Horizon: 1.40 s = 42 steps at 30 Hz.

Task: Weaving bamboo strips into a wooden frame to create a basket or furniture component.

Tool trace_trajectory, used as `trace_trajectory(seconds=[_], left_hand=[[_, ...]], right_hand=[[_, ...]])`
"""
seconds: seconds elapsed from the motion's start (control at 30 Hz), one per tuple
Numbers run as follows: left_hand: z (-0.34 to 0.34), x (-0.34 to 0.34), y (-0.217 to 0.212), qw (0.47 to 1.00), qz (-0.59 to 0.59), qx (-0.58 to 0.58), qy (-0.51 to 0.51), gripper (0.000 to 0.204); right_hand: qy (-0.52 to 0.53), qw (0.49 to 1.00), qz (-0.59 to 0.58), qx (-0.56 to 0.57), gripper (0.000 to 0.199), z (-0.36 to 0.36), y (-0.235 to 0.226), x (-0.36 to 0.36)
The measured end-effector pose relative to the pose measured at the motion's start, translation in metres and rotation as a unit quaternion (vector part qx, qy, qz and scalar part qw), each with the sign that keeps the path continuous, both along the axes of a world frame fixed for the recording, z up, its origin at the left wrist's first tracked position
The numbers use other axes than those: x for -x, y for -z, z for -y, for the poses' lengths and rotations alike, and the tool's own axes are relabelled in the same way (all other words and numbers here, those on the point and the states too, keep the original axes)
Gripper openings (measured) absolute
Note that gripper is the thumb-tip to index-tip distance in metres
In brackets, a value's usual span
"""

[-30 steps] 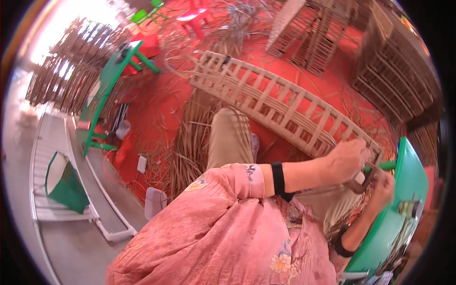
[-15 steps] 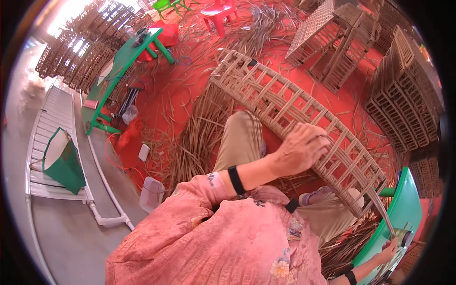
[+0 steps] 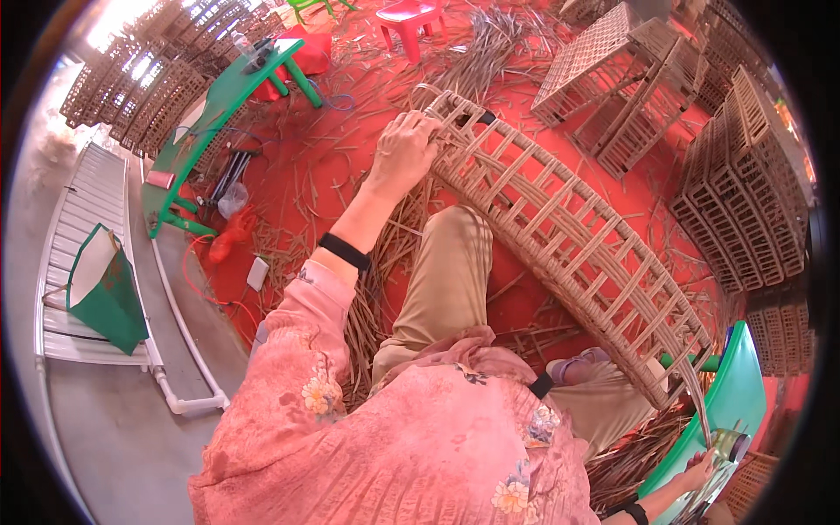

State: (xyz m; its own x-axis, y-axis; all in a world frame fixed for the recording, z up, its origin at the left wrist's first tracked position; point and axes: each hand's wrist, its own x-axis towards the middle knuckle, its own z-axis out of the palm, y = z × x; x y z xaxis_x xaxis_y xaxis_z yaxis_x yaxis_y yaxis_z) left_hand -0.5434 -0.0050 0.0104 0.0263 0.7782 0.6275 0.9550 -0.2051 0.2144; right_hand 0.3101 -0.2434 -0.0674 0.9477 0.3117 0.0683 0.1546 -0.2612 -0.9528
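Note:
Across my lap and tilted down to the right lies a long rectangular wicker basket (image 3: pixel 569 249) with an open lattice. My left hand (image 3: pixel 407 153) is closed over the corner at its far left end, fingers curled on the rim. From the near right corner hangs a flat woven strand (image 3: pixel 701 407). Its lower end reaches my right hand (image 3: pixel 698 475), whose fingers pinch it beside the green bench on the right. A glass jar (image 3: pixel 728 444) on the bench (image 3: pixel 744 376) is close to that hand.
Loose straw strips (image 3: pixel 481 57) litter the red floor. Stacked wicker baskets (image 3: pixel 739 192) stand on the right, more (image 3: pixel 144 92) at far left. A green table (image 3: pixel 197 131), a red stool (image 3: pixel 409 22) and a green bag (image 3: pixel 109 289) on a white rack surround me.
My left hand has moved from the basket's near long side, up and left to its far left corner. The right hand has shifted slightly down and left, still at the strand's end.

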Motion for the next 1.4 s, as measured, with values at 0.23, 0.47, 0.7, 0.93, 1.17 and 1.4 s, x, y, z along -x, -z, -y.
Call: trace_trajectory(seconds=[0.23,0.47,0.7,0.93,1.17,1.4], left_hand=[[-0.009,0.008,0.010,0.996,-0.042,-0.056,0.063,0.021],[0.013,0.006,0.019,0.994,0.007,-0.059,0.086,0.017],[0.024,-0.033,-0.003,0.994,0.028,-0.039,0.096,0.017],[0.016,-0.047,0.004,0.990,0.035,0.006,0.140,0.026],[0.021,-0.047,0.006,0.990,0.022,0.022,0.141,0.031],[0.010,-0.054,-0.003,0.991,-0.035,-0.005,0.130,0.039]], right_hand=[[0.010,1.000,0.010,0.003,0.034,-0.002,-0.003,0.014],[0.003,1.000,-0.014,-0.001,0.033,0.001,-0.008,0.009],[0.007,1.000,-0.005,-0.017,0.032,-0.004,-0.009,0.008],[0.005,1.000,0.007,-0.006,0.032,-0.002,-0.018,0.023],[0.011,1.000,-0.005,-0.029,0.031,-0.006,-0.007,0.017],[0.004,1.000,-0.011,-0.028,0.030,-0.003,-0.007,0.018]])
